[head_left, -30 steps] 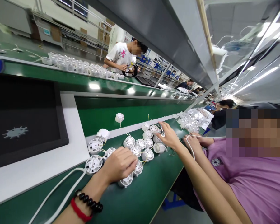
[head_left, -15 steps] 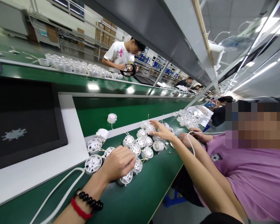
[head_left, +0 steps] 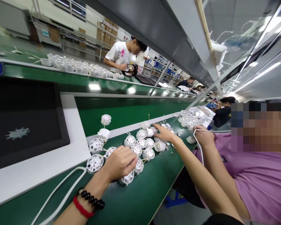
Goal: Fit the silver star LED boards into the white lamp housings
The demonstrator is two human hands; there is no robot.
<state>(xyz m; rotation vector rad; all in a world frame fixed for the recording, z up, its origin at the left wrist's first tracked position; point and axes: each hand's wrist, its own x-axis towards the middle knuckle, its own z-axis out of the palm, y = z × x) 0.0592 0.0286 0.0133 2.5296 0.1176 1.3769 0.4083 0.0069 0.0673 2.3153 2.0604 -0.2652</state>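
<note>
My left hand, with black beads and a red band at the wrist, is curled low over white round fan-like housings on the green bench. Its fingertips are hidden, so whatever lies in them cannot be seen. Farther out, my right hand has its thumb and fingers around a blurred white round housing at the back of the cluster. Spoked faces and thin yellowish wires show on several of these housings. One larger housing sits left of my left hand.
A black panel in a white frame covers the left side. White cable runs along the front. A co-worker in purple sits close on my right, one hand near a white cable. Clear-looking parts are piled farther along.
My right hand has drawn slightly right with the housing between its fingers. My left hand stays on its cluster. The co-worker's hands have pulled back, and a housing shows by them.
</note>
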